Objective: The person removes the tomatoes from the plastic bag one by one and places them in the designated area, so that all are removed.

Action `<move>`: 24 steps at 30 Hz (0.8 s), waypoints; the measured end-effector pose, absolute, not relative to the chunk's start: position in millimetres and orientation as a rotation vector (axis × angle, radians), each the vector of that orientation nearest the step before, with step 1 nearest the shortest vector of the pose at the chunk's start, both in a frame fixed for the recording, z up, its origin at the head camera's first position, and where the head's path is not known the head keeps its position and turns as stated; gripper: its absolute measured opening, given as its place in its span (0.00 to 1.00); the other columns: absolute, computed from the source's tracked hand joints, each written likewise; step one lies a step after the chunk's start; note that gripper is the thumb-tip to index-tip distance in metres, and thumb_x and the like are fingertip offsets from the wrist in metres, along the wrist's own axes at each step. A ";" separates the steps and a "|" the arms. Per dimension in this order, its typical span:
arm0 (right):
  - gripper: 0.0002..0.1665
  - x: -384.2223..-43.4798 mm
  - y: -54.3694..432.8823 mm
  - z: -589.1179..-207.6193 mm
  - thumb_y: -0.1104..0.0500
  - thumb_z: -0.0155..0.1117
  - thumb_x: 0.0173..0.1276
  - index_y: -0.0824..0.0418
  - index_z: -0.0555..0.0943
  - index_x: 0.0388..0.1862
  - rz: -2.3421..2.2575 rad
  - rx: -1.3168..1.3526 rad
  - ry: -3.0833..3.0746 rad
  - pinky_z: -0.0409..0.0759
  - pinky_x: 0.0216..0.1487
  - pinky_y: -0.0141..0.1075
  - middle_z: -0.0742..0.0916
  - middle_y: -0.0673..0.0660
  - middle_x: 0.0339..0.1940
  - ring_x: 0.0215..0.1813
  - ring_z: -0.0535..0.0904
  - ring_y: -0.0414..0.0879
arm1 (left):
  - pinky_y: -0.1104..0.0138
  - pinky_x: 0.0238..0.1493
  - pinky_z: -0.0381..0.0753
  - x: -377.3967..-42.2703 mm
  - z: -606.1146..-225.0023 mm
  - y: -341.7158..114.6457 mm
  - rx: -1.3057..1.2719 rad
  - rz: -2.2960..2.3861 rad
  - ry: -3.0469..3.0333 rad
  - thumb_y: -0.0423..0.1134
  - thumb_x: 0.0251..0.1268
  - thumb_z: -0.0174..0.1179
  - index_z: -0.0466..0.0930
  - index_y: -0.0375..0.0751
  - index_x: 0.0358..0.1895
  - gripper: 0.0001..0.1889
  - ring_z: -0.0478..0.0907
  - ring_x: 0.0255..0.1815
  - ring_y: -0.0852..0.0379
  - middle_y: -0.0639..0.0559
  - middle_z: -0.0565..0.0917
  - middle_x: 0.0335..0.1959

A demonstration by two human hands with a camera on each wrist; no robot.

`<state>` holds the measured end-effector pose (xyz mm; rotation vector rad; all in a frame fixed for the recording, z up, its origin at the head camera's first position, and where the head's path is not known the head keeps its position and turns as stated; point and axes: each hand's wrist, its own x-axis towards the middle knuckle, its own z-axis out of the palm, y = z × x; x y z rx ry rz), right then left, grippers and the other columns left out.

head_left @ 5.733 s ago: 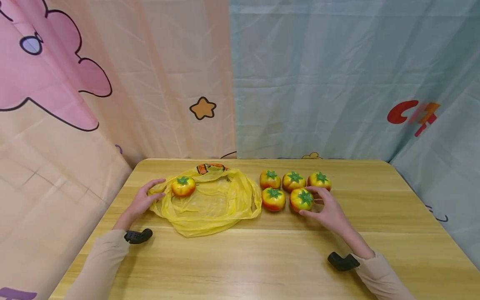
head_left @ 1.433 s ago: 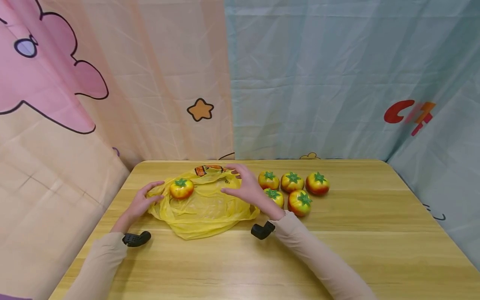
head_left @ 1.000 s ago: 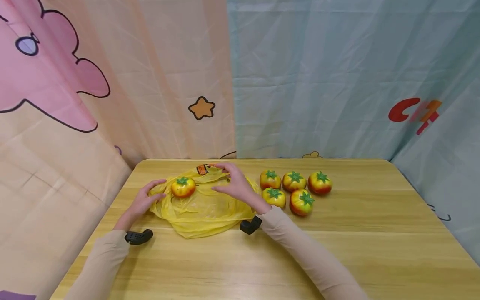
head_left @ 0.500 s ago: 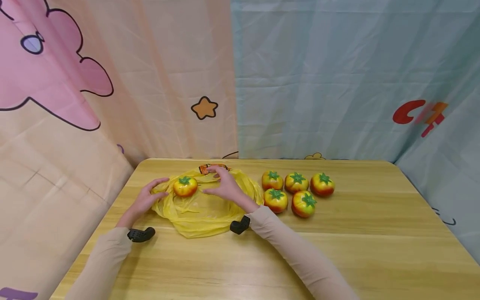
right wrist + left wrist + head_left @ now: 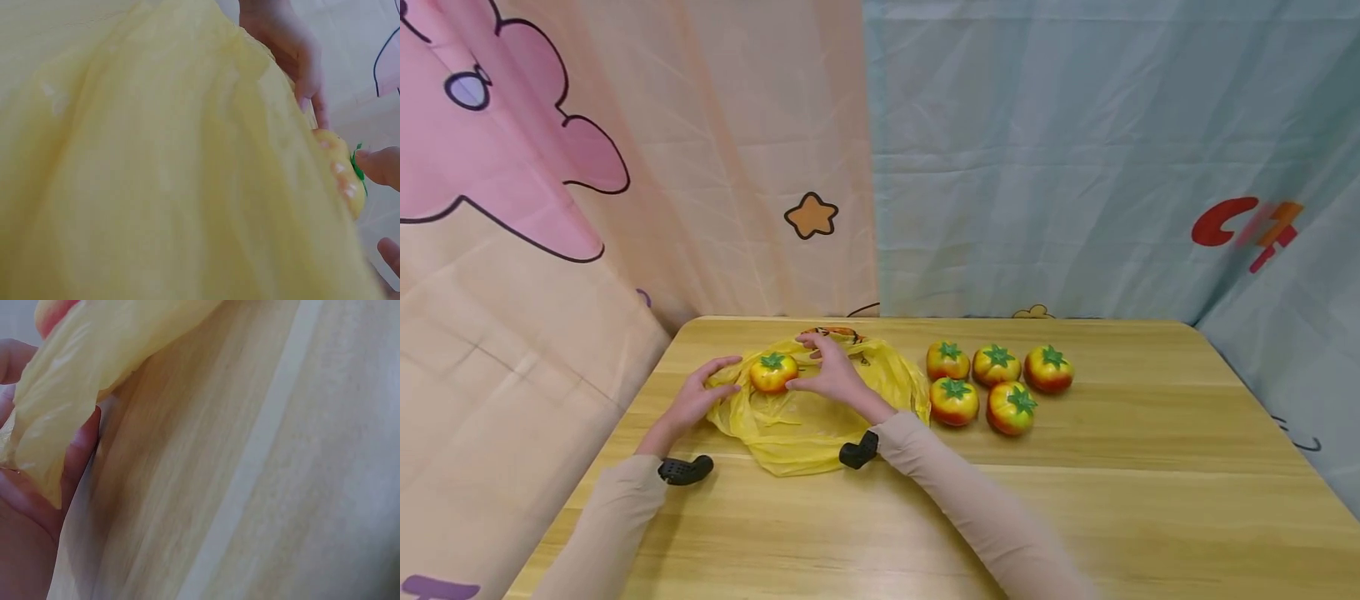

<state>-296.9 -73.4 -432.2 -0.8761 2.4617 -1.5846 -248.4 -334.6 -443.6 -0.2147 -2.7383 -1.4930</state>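
Note:
A yellow plastic bag (image 5: 820,417) lies spread on the table, with one yellow-red tomato (image 5: 773,372) on its left part. My left hand (image 5: 694,395) is at the bag's left edge, thumb and fingers apart. In the left wrist view, bag film (image 5: 94,356) drapes across that hand (image 5: 37,512). My right hand (image 5: 837,375) reaches over the bag from the right. Its parted thumb and fingers are at the right side of the tomato, and whether they touch is unclear. In the right wrist view, a fingertip (image 5: 369,159) is close to the green leafy top.
Several more tomatoes (image 5: 996,367) sit grouped in two rows right of the bag, the front right one (image 5: 1011,408) tilted. The wooden table (image 5: 1120,533) has its back edge by a printed curtain (image 5: 1000,167).
My right hand was at the front right tomato; it has left that tomato and travelled left over the bag to the single tomato there. The left hand stays at the bag's edge.

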 end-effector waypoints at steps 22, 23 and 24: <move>0.40 -290.1 -99.7 -444.8 0.61 0.75 0.54 0.61 0.69 0.66 -1.688 -0.713 2.433 0.78 0.54 0.34 0.75 0.62 0.63 0.57 0.77 0.54 | 0.59 0.65 0.59 -251.0 -441.9 -332.2 -0.208 -1.532 -2.748 0.34 0.67 0.56 0.64 0.32 0.68 0.27 0.54 0.72 0.40 0.34 0.62 0.71; 0.40 -290.1 -100.3 -445.3 0.61 0.75 0.54 0.61 0.69 0.66 -1.688 -0.713 2.432 0.78 0.54 0.34 0.76 0.62 0.63 0.57 0.77 0.54 | 0.60 0.65 0.59 -251.4 -442.2 -332.3 -0.206 -1.530 -2.748 0.34 0.67 0.56 0.64 0.33 0.68 0.27 0.54 0.72 0.40 0.34 0.62 0.71; 0.40 -290.0 -100.8 -445.7 0.61 0.75 0.54 0.61 0.69 0.66 -1.687 -0.709 2.433 0.78 0.54 0.33 0.76 0.62 0.63 0.57 0.77 0.54 | 0.59 0.66 0.59 -251.9 -442.6 -332.4 -0.211 -1.535 -2.744 0.34 0.67 0.56 0.64 0.32 0.68 0.27 0.54 0.72 0.40 0.34 0.62 0.71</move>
